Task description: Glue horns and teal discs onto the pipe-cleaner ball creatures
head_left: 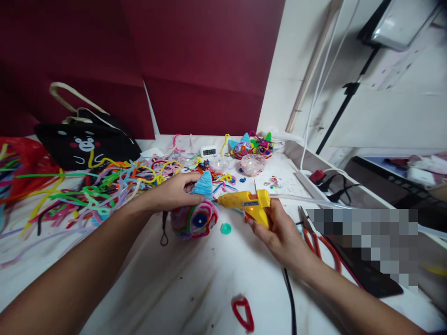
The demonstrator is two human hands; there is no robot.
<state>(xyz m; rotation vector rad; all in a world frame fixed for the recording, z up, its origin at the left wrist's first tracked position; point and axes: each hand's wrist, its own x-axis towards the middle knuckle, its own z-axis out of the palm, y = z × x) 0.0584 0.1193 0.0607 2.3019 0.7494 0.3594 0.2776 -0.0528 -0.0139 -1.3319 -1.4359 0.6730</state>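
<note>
Near, a red loop (249, 317) lies on the table (157, 293). Beyond it, the left hand (172, 190) pinches a blue ear (204, 185) atop a striped head (182, 220); at right, the right hand (281, 232), fingers curled, grips a yellow glue gun (249, 201). Far, two eared heads (241, 149) sit together.

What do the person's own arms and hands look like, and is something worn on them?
The left hand and right hand are ungloved; no ring, bracelet or watch shows. The left forearm and right forearm look bare, with no clear sleeve.
</note>
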